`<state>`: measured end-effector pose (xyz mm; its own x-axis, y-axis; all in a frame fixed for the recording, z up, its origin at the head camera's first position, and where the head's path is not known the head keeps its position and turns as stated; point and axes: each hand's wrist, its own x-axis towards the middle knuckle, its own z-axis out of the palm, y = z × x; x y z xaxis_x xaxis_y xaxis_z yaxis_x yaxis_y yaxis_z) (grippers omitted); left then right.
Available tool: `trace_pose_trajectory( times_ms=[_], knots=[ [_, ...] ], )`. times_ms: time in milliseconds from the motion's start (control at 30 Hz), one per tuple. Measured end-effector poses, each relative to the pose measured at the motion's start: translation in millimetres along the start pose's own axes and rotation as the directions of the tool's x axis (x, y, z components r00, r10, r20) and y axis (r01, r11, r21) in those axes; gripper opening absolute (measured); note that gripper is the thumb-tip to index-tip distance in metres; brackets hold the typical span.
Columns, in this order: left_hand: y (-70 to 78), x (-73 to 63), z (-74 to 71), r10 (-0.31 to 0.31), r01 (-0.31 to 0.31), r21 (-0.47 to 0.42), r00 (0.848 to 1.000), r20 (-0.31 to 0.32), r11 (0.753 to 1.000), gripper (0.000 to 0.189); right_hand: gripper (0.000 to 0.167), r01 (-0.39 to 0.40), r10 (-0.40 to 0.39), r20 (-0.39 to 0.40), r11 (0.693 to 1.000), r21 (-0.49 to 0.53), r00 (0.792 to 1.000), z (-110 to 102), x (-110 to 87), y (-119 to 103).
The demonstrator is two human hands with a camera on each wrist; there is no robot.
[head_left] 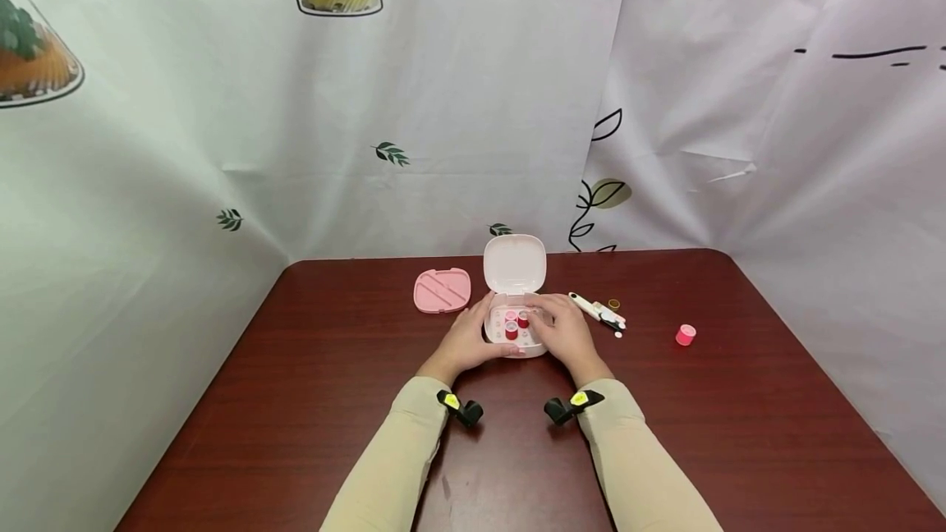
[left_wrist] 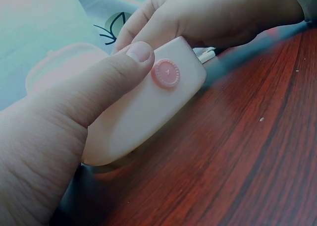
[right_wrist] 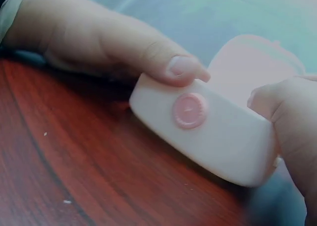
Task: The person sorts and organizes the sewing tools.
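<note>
An open white sewing box (head_left: 528, 349) stands on the table, its lid raised at the back; a round pink button (left_wrist: 167, 73) is on its front. Inside it, a red thread spool (head_left: 512, 331) and a pink spool (head_left: 511, 316) stand among small pegs. My left hand (head_left: 467, 341) grips the box's left side, thumb along the front rim. My right hand (head_left: 566, 330) reaches over the right side, thumb and fingers at another red thread spool (head_left: 523, 319). The right fingertips are partly hidden in both wrist views.
A pink divided tray (head_left: 442, 291) lies left of the box. On its right are a white slim tool (head_left: 585, 304), a small yellow ring (head_left: 614, 304) and some small dark and white items. A pink spool (head_left: 686, 335) stands farther right. A patterned cloth hangs behind the table.
</note>
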<state>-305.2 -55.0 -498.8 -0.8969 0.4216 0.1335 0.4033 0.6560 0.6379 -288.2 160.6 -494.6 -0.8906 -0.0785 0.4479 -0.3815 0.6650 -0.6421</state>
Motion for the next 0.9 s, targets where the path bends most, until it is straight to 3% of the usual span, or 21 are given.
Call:
trace_pose_trajectory(
  times_ms=[200, 467, 667, 900],
  knots=[
    [0.9, -0.1, -0.2, -0.013, 0.013, -0.006, 1.0, 0.002, 1.0, 0.116, 0.027, 0.099, -0.103, -0.109, 0.994, -0.044, 0.989, -14.5, -7.6, 16.0],
    [1.1, -0.1, -2.5, -0.019, 0.019, 0.006, 1.0, 0.007, 1.0, 0.117, 0.026, 0.186, -0.221, -0.303, 0.973, -0.139, 0.927, -49.9, -17.6, 48.3],
    [1.2, 0.1, -3.0, -0.019, 0.019, 0.011, 1.0, 0.003, 1.0, 0.116, 0.026, 0.103, -0.169, -0.318, 0.971, -0.215, 0.933, -81.9, -28.1, 72.2],
    [2.0, -0.2, -2.1, -0.012, 0.012, 0.008, 1.0, 0.0, 1.0, 0.116, 0.032, -0.137, 0.058, -0.298, 0.959, -0.249, 0.953, -111.9, -42.6, 88.3]
  ],
)
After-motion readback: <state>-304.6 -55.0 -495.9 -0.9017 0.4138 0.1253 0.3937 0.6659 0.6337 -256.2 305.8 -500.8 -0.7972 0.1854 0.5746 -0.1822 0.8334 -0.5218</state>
